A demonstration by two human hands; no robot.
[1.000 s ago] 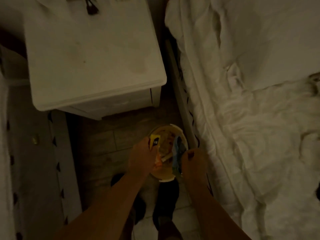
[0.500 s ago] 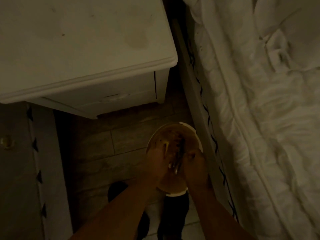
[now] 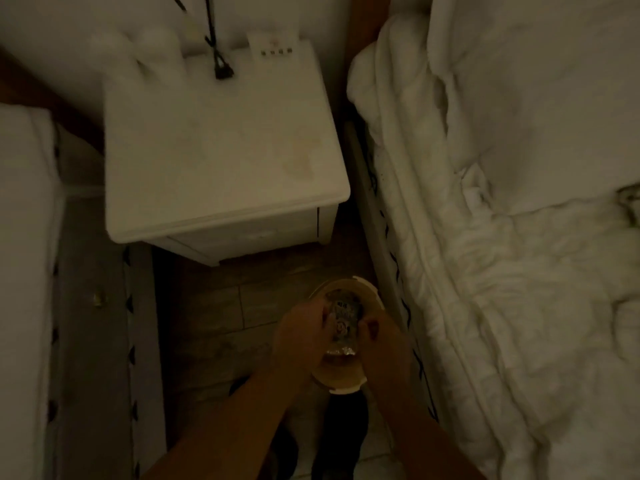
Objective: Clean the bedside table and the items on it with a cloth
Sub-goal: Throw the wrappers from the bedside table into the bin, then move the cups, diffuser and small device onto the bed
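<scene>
Both my grips curled round a patterned packet [image 3: 343, 320], left hand [image 3: 300, 336] and right hand [image 3: 382, 344] on either side, low over a round bowl [image 3: 346, 384] above the floor; bedside counter [image 3: 214, 150] ahead, well apart, dark plug [image 3: 221, 69] at its back, bed [image 3: 502, 202] to my right.

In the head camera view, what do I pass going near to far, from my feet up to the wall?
Black shoe → bowl, with a packet gripped by the left hand and right hand → bedside table → black cable → white wall plate.
</scene>
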